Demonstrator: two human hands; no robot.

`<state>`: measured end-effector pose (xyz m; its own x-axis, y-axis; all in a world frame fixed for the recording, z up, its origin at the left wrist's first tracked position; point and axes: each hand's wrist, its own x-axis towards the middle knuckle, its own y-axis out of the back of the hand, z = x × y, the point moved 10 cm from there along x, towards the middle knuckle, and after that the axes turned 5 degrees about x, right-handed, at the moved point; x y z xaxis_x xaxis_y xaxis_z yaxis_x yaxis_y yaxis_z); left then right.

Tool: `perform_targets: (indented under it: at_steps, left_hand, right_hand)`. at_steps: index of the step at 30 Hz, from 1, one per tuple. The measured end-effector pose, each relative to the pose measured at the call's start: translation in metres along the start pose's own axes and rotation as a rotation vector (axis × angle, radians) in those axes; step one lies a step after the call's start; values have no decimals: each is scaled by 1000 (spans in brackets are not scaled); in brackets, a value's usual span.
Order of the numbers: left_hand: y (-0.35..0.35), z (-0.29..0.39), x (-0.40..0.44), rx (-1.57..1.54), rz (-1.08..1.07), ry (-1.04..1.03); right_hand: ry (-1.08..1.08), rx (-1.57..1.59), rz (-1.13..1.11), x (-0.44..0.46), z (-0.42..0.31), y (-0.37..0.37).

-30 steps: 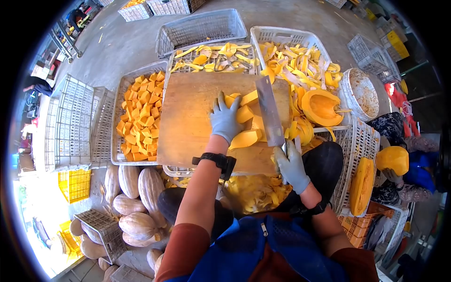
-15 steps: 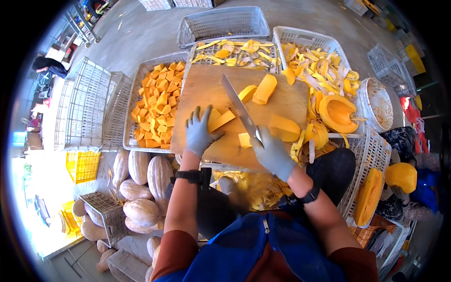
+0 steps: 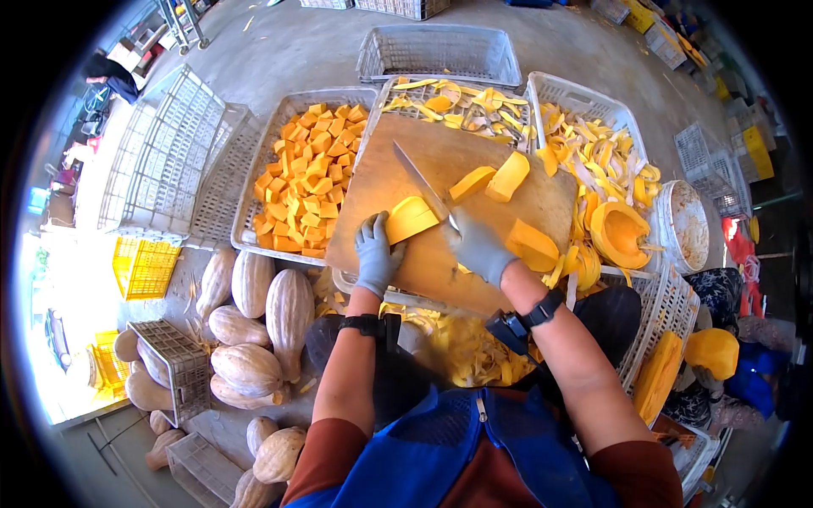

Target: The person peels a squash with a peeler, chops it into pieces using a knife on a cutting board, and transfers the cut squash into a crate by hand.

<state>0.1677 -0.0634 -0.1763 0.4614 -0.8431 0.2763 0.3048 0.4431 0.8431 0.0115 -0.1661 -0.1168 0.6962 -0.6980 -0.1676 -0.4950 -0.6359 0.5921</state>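
Observation:
My gloved right hand [image 3: 480, 250] is closed round the handle of a large knife [image 3: 421, 179]. The blade points up and left across the wooden cutting board [image 3: 364, 190], its lower part beside a peeled pumpkin piece [image 3: 411, 218]. At that piece's left end, my gloved left hand [image 3: 378, 254] holds it with fingers and thumb. Cut lines run across the piece. Farther up the board lie a pumpkin wedge [image 3: 472, 182] and a thicker pumpkin chunk [image 3: 508, 176]. Another peeled chunk [image 3: 532, 245] rests right of my right hand, which partly hides a small bit.
Left of the board stands a crate of pumpkin cubes [image 3: 309, 173]. Peelings [image 3: 601, 161] fill a crate at right, near a halved pumpkin [image 3: 618, 233] and a white bucket [image 3: 682, 224]. Whole pumpkins [image 3: 288, 317] lie on the floor at left. A co-worker's hand holds a pumpkin [image 3: 711, 353] at far right.
My left hand has closed in on the pumpkin piece, whose parts now sit together. The knife has come beside it, with my right hand slightly higher. The whole view has shifted.

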Motion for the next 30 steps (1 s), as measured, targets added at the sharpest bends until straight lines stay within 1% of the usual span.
perform_targets:
  at_steps: [1,3,4,6,7,8,10,11,13,16,17,20,23,26,27,30]
  left_hand:
    - [2,0,0,3,-21,5]
    - [13,-1,-2,-8,40,37]
    - [18,0,-4,-14,67,52]
    - [21,-2,-7,-25,49,51]
    - [23,-4,-10,-28,41,50]
    - [24,-5,-12,-18,48,50]
    - [25,-5,-8,0,76,44]
    - [22,-8,-9,-5,66,66]
    - [26,-5,-6,2,75,69]
    - [25,-4,-9,1,95,71]
    - [26,-5,-10,4,102,62]
    - [25,-6,-5,-4,73,38]
    - [20,-16,0,11,19,231]
    - [39,53,11,199,121,-32]
    - [28,72,15,117,19,-99]
    - [-4,107,24,250,-146,-304]
  right_hand:
    - [20,-3,28,-2,-17,7]
    - [43,-7,73,-19,-43,16]
    - [24,-10,87,-24,-42,9]
    - [-5,-14,117,-29,-43,-8]
    - [-83,-120,45,-24,-24,-33]
    - [-71,-112,28,-23,-11,-45]
    - [-37,-101,4,-18,-13,-45]
    - [-57,-84,-20,-23,-8,-47]
    - [-90,-59,-58,-30,-29,-31]
    - [-109,25,8,-37,-51,-36]
    - [-24,-84,-26,-28,-32,-60]
    - [-57,44,-84,-18,-15,-62]
    - [-64,219,-39,-42,-29,-24]
    - [-28,334,89,-61,-31,12]
    - [-57,383,116,-66,-25,20]
    - [-148,520,171,-78,-10,41]
